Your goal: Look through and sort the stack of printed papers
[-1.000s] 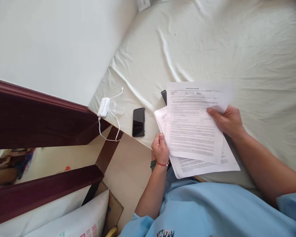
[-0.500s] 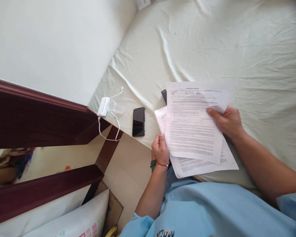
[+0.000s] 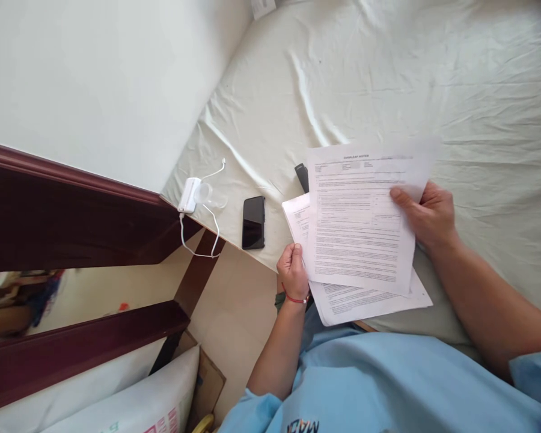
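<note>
My right hand [image 3: 426, 216] grips the right edge of a printed sheet [image 3: 358, 222], thumb on top and the other fingers hidden behind it. "Overleaf notes" heads this page, which covers most of a paper stack [image 3: 360, 305] beneath. At the stack's left edge, my left hand [image 3: 294, 269] is closed on the papers; a red string circles that wrist. Part of a small black object [image 3: 302, 177] shows behind the upper left corner of the sheet. A black phone [image 3: 253, 222] lies left of the papers on the pale cloth.
A white adapter [image 3: 189, 195] with a cable and a clear plastic piece [image 3: 213, 196] sits at the corner of the cloth-covered surface [image 3: 388, 78]. Dark red wooden boards [image 3: 72, 210] stand at left. Below them are a white sack [image 3: 162, 391] and a cardboard box [image 3: 210, 379].
My right hand has shifted right and slightly away from me, carrying the top sheet with it. The left hand stays in place on the stack.
</note>
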The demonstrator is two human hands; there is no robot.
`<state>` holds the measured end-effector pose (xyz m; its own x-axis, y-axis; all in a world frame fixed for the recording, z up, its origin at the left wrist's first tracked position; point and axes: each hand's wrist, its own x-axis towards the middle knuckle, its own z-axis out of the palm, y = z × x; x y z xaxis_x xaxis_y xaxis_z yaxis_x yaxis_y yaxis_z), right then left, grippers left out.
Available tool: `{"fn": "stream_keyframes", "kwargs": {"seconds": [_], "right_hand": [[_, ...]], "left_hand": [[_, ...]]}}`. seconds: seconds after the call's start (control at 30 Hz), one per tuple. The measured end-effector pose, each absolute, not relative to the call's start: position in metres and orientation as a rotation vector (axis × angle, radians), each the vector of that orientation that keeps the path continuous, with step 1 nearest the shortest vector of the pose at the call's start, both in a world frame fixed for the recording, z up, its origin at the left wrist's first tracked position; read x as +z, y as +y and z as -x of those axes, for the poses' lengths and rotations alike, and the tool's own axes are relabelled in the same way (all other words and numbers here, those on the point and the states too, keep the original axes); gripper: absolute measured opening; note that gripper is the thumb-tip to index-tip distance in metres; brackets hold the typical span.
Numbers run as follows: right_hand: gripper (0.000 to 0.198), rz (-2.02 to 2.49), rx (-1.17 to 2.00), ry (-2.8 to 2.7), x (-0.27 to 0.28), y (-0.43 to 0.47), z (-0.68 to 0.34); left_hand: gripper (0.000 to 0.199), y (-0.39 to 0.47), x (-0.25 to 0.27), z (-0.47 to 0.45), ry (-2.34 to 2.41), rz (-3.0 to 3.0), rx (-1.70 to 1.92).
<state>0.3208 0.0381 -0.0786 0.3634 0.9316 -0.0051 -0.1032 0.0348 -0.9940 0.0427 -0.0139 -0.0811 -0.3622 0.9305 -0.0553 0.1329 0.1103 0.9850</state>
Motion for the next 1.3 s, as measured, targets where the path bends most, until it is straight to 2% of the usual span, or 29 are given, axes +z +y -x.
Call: {"fn": "stream_keyframes", "kwargs": {"seconds": [0.37,0.83,1.3], "right_hand": [[0.033,1.483,0.923,-1.269,-0.074,0.031,-0.310],[0.035,1.440,1.045,-1.357,-0.071,0.032,-0.318],[0.029,1.471,1.010,-1.404,-0.072,0.031,-0.313]], "left_hand": [[0.043,-0.015,-0.088,-0.038,1.645,-1.159,1.271],[0.048,-0.015,-0.087,-0.040,1.623,-1.114,1.281],[0.049,-0.016,-0.085,-0.041,1.693,-1.218,1.250]]}}
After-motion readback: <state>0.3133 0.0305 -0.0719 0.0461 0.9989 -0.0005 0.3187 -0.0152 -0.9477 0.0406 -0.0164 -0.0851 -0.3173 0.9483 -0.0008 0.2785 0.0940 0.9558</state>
